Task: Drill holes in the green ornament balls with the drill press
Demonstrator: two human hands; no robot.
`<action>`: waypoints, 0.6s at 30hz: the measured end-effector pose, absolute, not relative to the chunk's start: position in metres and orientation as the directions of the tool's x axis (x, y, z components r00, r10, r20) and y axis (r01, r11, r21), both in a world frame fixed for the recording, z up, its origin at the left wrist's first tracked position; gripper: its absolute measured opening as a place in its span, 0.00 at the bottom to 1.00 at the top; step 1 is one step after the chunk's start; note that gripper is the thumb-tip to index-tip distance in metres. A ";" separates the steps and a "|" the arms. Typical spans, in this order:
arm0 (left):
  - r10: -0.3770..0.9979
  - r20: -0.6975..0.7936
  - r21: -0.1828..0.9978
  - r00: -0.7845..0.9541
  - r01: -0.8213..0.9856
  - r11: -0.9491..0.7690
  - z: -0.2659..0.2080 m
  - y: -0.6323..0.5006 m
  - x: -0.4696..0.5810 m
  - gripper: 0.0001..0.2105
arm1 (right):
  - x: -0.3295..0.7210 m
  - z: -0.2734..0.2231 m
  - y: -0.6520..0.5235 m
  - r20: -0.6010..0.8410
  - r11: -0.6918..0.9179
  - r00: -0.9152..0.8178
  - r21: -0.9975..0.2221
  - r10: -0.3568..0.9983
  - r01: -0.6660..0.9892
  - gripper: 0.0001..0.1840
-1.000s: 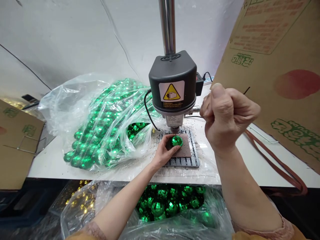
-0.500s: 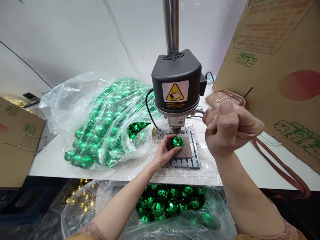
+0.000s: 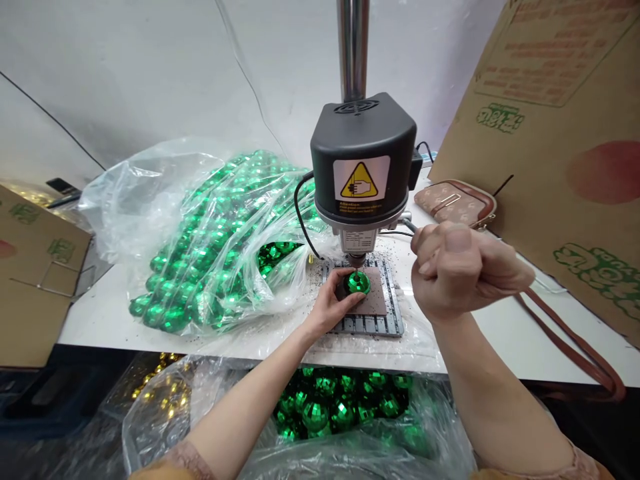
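Observation:
My left hand has its thumb and fingers curled around a shiny green faceted ball. The ball rests on a brown square pad over the slotted metal base, directly below the chuck of a black drill press. My right hand is closed in a fist around the press's lever, to the right of the motor housing. Most of the lever is hidden inside the fist. Whether the drill bit touches the ball is too small to tell.
A clear plastic bag of green balls lies left of the press. Another open bag of green balls sits below the table's front edge. Cardboard boxes flank the table, and a brown purse lies behind my right hand. Dark shavings surround the base.
My right fist has come down a little with the lever. My left hand and the ball stay in place under the chuck. The view has shifted slightly.

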State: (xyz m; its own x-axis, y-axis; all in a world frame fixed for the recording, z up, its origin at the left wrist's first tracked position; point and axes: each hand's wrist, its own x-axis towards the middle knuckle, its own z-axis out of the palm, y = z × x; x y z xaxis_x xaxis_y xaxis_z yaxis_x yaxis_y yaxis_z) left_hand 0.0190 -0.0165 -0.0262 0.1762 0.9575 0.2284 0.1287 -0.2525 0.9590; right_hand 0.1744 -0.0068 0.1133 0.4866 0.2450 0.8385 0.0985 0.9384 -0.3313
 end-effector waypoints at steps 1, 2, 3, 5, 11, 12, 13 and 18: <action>0.958 0.225 0.960 0.178 0.126 -0.249 -0.027 -0.016 0.019 0.24 | 0.174 0.112 -0.006 0.840 0.941 0.489 -0.323 0.236 0.101 0.28; 0.958 0.223 0.961 0.179 0.125 -0.247 -0.027 -0.016 0.019 0.24 | 0.174 0.110 -0.006 0.842 0.945 0.491 -0.311 0.225 0.101 0.29; 0.958 0.222 0.961 0.182 0.126 -0.246 -0.028 -0.016 0.019 0.24 | 0.174 0.109 -0.005 0.847 0.950 0.488 -0.294 0.210 0.103 0.29; 0.957 0.225 0.959 0.185 0.133 -0.251 -0.029 -0.016 0.018 0.24 | 0.175 0.107 -0.004 0.866 0.962 0.469 -0.251 0.172 0.111 0.28; 0.958 0.227 0.959 0.175 0.129 -0.251 -0.030 -0.016 0.018 0.25 | 0.180 0.102 -0.001 0.921 0.985 0.378 -0.142 0.095 0.097 0.25; 0.958 0.228 0.959 0.173 0.130 -0.251 -0.030 -0.016 0.018 0.25 | 0.181 0.102 -0.001 0.925 0.986 0.370 -0.136 0.092 0.096 0.24; 0.958 0.229 0.959 0.172 0.132 -0.253 -0.030 -0.016 0.019 0.25 | 0.182 0.101 -0.001 0.928 0.986 0.363 -0.132 0.088 0.097 0.24; 0.959 0.228 0.959 0.171 0.129 -0.251 -0.031 -0.016 0.018 0.24 | 0.185 0.090 0.001 0.944 0.992 0.323 -0.097 0.067 0.078 0.22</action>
State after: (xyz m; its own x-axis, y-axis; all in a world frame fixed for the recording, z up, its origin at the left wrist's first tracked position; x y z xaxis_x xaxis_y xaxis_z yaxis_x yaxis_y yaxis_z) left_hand 0.0183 -0.0161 -0.0309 0.1713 0.9585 0.2277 0.1292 -0.2510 0.9593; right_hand 0.1846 0.0012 0.0903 0.3234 0.0670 0.9439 0.0777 0.9922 -0.0970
